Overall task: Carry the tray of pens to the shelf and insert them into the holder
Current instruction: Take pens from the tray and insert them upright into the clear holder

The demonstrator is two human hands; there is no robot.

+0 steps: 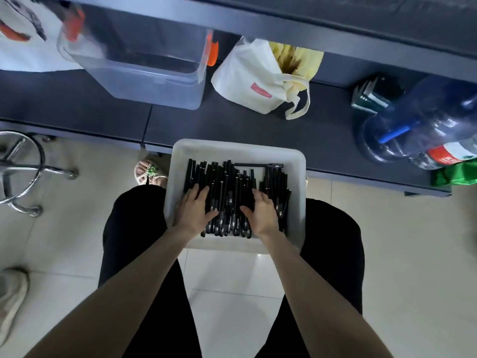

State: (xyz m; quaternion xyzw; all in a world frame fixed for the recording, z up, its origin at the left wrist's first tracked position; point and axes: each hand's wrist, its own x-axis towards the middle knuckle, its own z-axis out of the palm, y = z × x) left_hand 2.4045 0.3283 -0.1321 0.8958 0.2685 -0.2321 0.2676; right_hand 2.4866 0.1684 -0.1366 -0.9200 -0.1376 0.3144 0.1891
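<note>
We see the white tray (pixel 180 156) sitting between the person's legs (pixel 134 228), its far edge reaching over the near lip of the dark shelf (pixel 322 140); whether it actually bears on that lip we cannot tell. The black pens (pixel 227 182) lie in a loose heap inside it, with one stray pen (pixel 258 165) crosswise at the far right. The left hand (pixel 195 210) and the right hand (pixel 262 214) both lie flat on the heap, each grip apart with fingers spread and nothing pinched, so neither hand holds the tray itself. That is our main worry: a shifted leg or a press close to the near rim could tip the tray and send pens onto the tiled floor (pixel 387 254). Scooping a big bundle from so slippery a pile would likely shed some too. We also cannot pick out a holder among the clear bin (pixel 144 81), the cloth bag (pixel 258 81) and the big bottle (pixel 413 125), so pens could land in the wrong container.
</note>
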